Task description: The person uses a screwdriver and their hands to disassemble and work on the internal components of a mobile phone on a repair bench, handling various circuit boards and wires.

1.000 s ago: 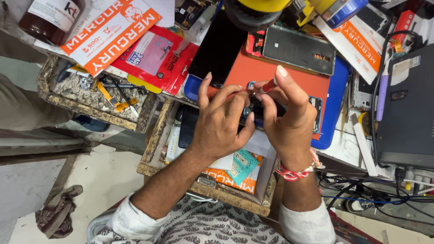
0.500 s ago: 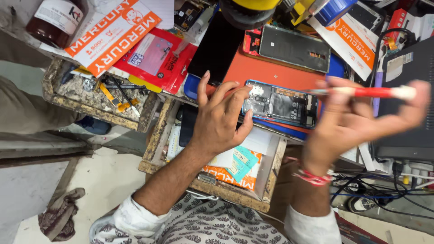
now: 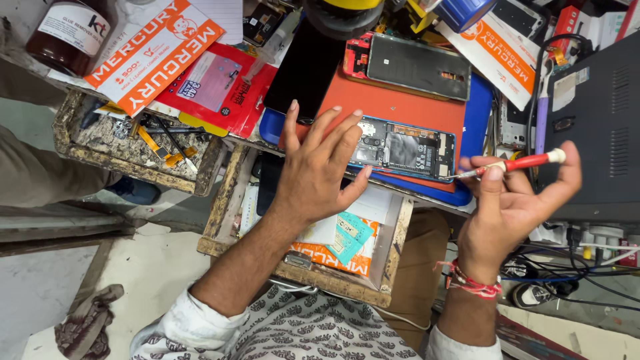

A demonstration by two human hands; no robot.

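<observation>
Resting spread-fingered, the left hand [image 3: 320, 167] touches the opened phone [image 3: 405, 149] lying on the red mat [image 3: 393, 107] on the counter; just beside it, the right hand [image 3: 513, 207] pinches a red screwdriver [image 3: 517, 163].

Red screwdriver [image 3: 517, 163], orange mat [image 3: 393, 107], blue tray [image 3: 477, 113], patterned white shirt [image 3: 300, 333].

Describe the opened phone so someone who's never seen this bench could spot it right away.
Find the orange mat on the blue tray mid-bench. At its near edge, by the left hand, lies the opened phone. Unlike the closed grey phone behind it, its back is off, showing its insides.
</observation>
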